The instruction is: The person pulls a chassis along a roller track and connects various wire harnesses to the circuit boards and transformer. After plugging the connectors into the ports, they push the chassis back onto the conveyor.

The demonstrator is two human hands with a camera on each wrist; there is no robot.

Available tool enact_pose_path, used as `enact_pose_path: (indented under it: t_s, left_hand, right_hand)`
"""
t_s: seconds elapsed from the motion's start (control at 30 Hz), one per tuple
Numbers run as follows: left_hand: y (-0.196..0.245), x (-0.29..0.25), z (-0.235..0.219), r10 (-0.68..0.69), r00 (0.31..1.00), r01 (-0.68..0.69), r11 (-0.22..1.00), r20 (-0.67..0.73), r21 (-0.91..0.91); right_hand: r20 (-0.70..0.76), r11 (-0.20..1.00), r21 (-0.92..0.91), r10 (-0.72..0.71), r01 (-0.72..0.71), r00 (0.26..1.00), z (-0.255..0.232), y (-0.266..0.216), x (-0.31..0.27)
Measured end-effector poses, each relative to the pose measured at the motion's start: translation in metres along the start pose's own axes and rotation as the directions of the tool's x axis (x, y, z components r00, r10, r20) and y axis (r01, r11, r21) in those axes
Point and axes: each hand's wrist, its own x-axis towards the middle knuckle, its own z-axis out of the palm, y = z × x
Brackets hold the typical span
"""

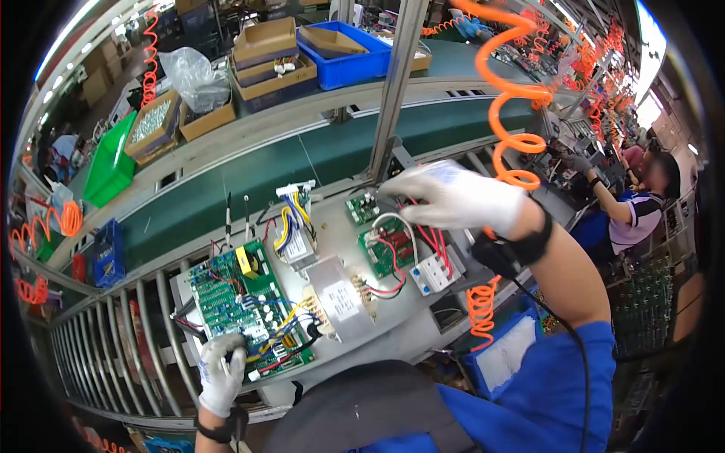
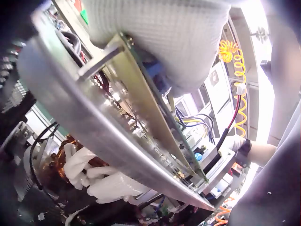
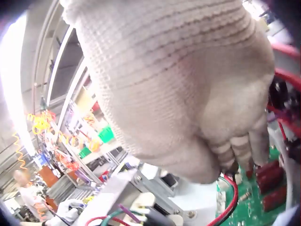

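The white-gloved left hand (image 1: pixel 221 374) is at the near left corner of a large green circuit board (image 1: pixel 234 302), its fingers bent beside a dark part; what they hold is unclear. The left wrist view has that glove (image 2: pixel 160 37) against the upper side of a board edge. Over a smaller green board (image 1: pixel 381 253) reaches the gloved right hand (image 1: pixel 457 196), thumb and fingers apart in the head view. Its fingertips in the right wrist view lie at red and black wires (image 3: pixel 231 202); a pinch cannot be told. Between the boards sits a metal-cased part (image 1: pixel 340 298).
A white terminal block (image 1: pixel 434 273) is right of the metal-cased part. Orange coiled hoses (image 1: pixel 513 90) hang at the right. Across the green conveyor (image 1: pixel 264 162) stand cardboard boxes (image 1: pixel 264 41), a blue bin (image 1: pixel 347 64) and a green bin (image 1: pixel 109 162). Another person (image 1: pixel 630 211) works far right.
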Motion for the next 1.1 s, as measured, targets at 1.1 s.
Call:
enact_pose_path:
  t_s: [1.1]
  left_hand:
    - [0.150, 0.315, 0.009, 0.252, 0.796, -0.519, 0.752, 0.551, 0.406]
  right_hand:
    - [-0.111, 0.884, 0.397, 0.313, -0.247, 0.943, 0.065, 0.008, -0.093]
